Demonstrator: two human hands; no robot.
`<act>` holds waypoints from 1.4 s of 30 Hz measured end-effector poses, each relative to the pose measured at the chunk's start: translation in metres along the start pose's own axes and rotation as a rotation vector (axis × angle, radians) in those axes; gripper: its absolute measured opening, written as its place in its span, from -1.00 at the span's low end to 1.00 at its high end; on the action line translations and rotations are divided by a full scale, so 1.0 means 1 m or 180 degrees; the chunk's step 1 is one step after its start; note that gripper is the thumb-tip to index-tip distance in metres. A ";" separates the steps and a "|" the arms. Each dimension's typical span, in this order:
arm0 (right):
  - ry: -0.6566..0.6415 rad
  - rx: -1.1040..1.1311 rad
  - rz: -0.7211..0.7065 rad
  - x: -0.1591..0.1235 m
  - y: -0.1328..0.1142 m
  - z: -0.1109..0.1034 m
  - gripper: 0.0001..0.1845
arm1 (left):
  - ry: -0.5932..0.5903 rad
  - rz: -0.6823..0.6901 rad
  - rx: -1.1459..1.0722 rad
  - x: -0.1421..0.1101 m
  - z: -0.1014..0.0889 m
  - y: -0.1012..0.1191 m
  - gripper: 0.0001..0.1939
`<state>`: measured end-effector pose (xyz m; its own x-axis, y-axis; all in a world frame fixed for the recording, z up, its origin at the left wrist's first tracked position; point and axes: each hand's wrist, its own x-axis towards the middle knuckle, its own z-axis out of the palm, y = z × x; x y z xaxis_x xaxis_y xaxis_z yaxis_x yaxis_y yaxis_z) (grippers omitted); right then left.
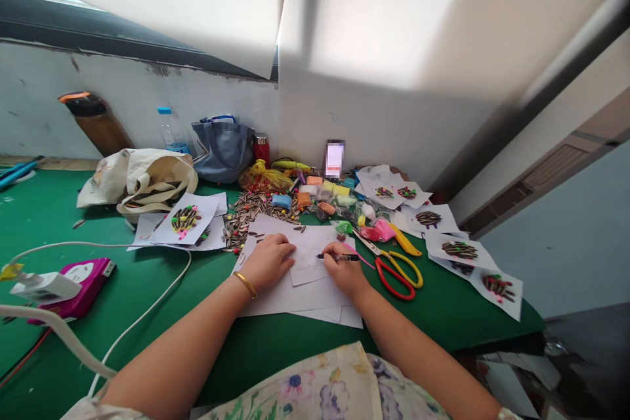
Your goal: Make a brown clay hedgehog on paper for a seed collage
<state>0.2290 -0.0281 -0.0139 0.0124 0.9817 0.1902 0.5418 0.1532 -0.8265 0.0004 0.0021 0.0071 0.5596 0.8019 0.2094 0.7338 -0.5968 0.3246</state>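
Observation:
My right hand (344,269) grips a black pen (350,257), its tip on a small white sheet (302,275) that bears a faint line drawing. Flat on the paper at the left of that sheet lies my left hand (270,262), fingers stretched out, with a gold bangle on the wrist. Larger white sheets (275,302) are spread beneath both hands. Just right of my right hand are scissors (394,269) with one red and one yellow handle, and a curved yellow object (406,241). A heap of sunflower seeds (256,207) lies beyond my left hand.
Packets of coloured clay (337,193) and a propped phone (335,159) stand at the back. Seed-decorated papers (183,220) lie left, and more cards (460,249) lie right. A canvas bag (142,177), a magenta power strip (81,285) and a white cable (162,295) occupy the left.

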 end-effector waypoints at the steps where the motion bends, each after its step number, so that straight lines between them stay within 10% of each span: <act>1: -0.0017 -0.0009 0.0006 0.000 0.000 0.000 -0.86 | 0.0006 0.0005 0.0008 0.000 0.000 0.000 -0.72; 42: 0.0201 0.0032 0.0160 0.003 0.001 -0.006 -0.87 | -0.0042 -0.0009 0.0091 0.000 0.000 -0.001 -0.72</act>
<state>0.2348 -0.0253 -0.0112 0.0925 0.9791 0.1811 0.5306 0.1054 -0.8410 -0.0005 0.0029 0.0066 0.5624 0.8033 0.1961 0.7460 -0.5952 0.2985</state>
